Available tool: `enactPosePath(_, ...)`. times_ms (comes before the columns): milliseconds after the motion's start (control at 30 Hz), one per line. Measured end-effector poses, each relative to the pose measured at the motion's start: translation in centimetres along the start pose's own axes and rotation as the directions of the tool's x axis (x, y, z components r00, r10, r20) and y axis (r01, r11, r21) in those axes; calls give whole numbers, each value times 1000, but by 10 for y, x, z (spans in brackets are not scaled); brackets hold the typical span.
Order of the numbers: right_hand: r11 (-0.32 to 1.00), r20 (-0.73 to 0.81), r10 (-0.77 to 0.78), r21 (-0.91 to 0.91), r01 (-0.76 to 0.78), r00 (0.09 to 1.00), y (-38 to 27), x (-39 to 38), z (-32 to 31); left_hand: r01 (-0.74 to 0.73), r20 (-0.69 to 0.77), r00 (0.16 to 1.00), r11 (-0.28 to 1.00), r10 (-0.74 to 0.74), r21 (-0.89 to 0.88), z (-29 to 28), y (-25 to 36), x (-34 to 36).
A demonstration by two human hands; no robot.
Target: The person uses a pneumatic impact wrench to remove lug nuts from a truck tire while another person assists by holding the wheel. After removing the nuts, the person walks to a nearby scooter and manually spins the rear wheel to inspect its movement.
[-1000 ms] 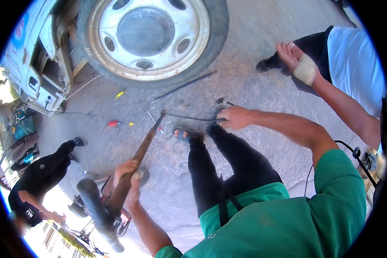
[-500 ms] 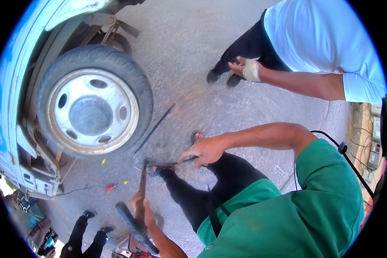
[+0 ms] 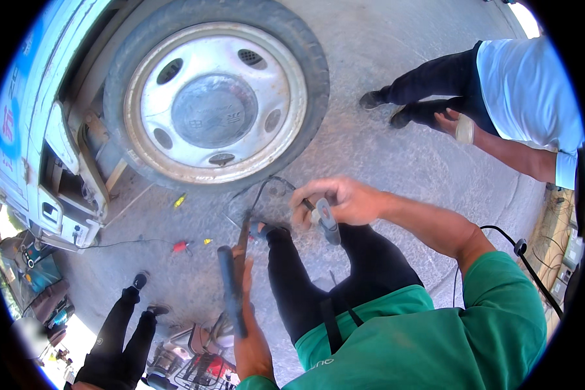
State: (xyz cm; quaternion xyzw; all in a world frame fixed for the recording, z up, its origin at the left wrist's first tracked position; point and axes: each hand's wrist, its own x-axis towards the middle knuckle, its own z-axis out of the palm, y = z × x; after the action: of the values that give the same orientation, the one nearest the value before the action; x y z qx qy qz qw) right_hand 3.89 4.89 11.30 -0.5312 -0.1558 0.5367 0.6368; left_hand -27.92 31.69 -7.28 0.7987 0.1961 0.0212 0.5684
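Observation:
My left hand [image 3: 247,279] is closed around a brown-handled tool [image 3: 242,239]. A thick dark cylinder [image 3: 230,286] lies along the near side of that hand, probably the tool's head. My right hand [image 3: 344,201] is closed around a slim dark bar with a flat, rounded grey end [image 3: 328,221]; this hand is smeared by motion. A curved black strip [image 3: 261,190] runs from beside the brown handle toward the right hand; where it ends is hidden. Just beyond both hands stands a big wheel with a black tyre [image 3: 315,71] and a silver rim [image 3: 156,97].
The wheel is beside a white-and-blue truck body [image 3: 62,140]. Yellow pieces [image 3: 179,200] and a red piece [image 3: 180,247] with a cable lie on the concrete. Someone in a white shirt [image 3: 526,91] stands at right; another person's dark-trousered legs [image 3: 120,331] show at lower left.
The wheel now appears larger and farther up and right in view. Both tools have shifted with my hands. My right hand has turned, showing the bar's grey end. The black rod beside the tyre no longer lies there.

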Motion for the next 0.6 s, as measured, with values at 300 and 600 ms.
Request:
enactPosePath(300, 621, -68, -446, -741, 254, 893, -4, 58, 16, 96, 26, 995, 971, -92, -220, 21, 4, 33)
enactPosePath(600, 972, -316, 37, -210, -108, 948, 18, 79, 47, 126, -92, 984, 966, -150, -225, 27, -11, 40)
